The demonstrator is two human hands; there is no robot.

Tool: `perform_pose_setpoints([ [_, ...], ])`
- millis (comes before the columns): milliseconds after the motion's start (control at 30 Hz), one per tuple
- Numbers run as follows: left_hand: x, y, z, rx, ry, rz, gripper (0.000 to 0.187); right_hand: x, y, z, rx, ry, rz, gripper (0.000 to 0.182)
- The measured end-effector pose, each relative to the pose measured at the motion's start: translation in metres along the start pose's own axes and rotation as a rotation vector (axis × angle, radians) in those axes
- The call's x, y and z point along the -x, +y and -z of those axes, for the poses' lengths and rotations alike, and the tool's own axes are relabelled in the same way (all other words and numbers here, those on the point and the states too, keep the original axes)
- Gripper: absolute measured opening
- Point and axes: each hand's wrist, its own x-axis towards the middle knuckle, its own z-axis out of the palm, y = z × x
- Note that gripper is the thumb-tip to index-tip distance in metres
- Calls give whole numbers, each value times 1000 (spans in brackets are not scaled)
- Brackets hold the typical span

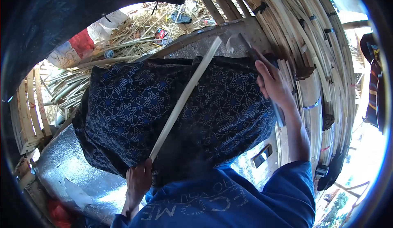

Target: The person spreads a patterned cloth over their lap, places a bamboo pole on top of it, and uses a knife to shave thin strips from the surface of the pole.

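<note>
My left hand, low in the view, is closed around the lower end of a long pale bamboo strip. The strip slants up and away to the right, over the dark blue patterned cloth across my lap. On the right, my right hand grips a knife, its dark blade pointing up and left. The long handle runs back beneath my forearm. Blade and strip are apart, close to the strip's far end. A thin curled shaving shows between them.
Tied bundles of bamboo strips stand along the right side. Shavings and litter cover the ground at the back, near cut sticks. A shiny silver sheet lies at lower left. Dark sheeting hangs at upper left.
</note>
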Motion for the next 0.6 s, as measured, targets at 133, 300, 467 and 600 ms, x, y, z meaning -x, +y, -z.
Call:
perform_pose_setpoints([
  [133, -58, 45, 40, -207, -358, 298, 29, 19, -2, -1, -855, -325, -615, 59],
  [300, -153, 79, 5, 12, 211, -274, 33, 35, 20, -13, -1397, -599, -570, 50],
  [467, -200, 78, -30, 91, 155, -235, 35, 44, 22, -23, -1393, -513, -563, 53],
  [600, -198, 86, 11, 389, -122, -146, 32, 46, 24, -27, -1382, -516, -424, 47],
])
